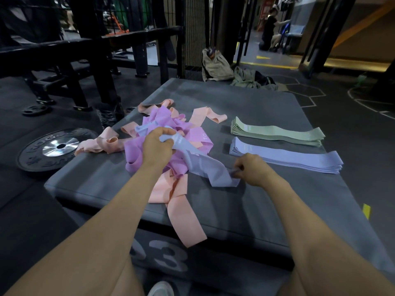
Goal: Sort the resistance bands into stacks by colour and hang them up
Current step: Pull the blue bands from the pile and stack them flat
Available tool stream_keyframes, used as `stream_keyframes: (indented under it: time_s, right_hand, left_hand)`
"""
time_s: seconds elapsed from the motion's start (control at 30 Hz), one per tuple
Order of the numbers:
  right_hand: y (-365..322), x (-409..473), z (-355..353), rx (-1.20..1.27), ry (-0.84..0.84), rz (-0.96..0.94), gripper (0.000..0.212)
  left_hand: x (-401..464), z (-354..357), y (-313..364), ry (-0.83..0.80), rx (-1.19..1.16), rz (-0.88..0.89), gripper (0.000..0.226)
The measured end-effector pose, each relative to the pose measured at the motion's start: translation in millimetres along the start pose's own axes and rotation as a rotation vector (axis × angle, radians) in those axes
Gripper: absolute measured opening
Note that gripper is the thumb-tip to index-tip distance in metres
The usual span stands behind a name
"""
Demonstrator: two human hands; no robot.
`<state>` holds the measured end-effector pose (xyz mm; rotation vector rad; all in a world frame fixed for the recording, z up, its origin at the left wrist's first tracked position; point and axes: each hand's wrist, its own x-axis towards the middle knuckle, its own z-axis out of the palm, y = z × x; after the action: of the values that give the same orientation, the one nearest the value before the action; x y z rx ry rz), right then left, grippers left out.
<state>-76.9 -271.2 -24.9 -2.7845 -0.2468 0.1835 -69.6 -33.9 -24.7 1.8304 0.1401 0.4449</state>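
Here the left hand and right hand, fingers clamped, stretch a lilac band flat, likely for the lilac stack at two o'clock of the pile

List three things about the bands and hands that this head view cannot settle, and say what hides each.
- Bands buried in the mixed pile: count hidden by overlapping bands.
- Right hand fingers: curled underneath, behind the hand.
- Lilac stack count: layers too thin.
- Hanging place: none identifiable.
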Motion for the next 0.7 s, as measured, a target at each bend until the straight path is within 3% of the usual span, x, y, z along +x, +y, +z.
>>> stream_keyframes:
  time_s: [0.1,0.27,0.4,0.53,0.6,0.7]
  right_hand:
    - [-0.2,-3.4,-3.7,0.135,0.204,0.016,0.022]
    - [7.2,-9.7,-18.1,0.795,0.4,0.197,0.023]
    - [19.0,-16.1,-37.3,1.022,0.509,0.291,0.026]
    - [37.3,-22.8,-44.8,1.003,0.583,0.374,0.028]
    - [47.8,-25.2,-46.1,0.972,0.609,0.426,0.037]
    - [66.7,-28.9,-48.2,0.937,0.615,0.469,0.035]
  left_hand:
    - [-3.3,1.4,1.4,0.049,-0.075,-0.045,0.032]
    - [-14.4,7.2,19.1,0.164,-0.099,0.008,0.02]
    - [-13.7,8.1,32.9,0.273,-0.185,-0.083,0.02]
    - [-13.4,12.6,45.3,0.316,-0.204,-0.138,0.024]
    - [-16.3,19.4,49.4,0.291,-0.159,-0.115,0.023]
    - [-16.0,34.8,48.8,0.241,-0.112,-0.129,0.023]
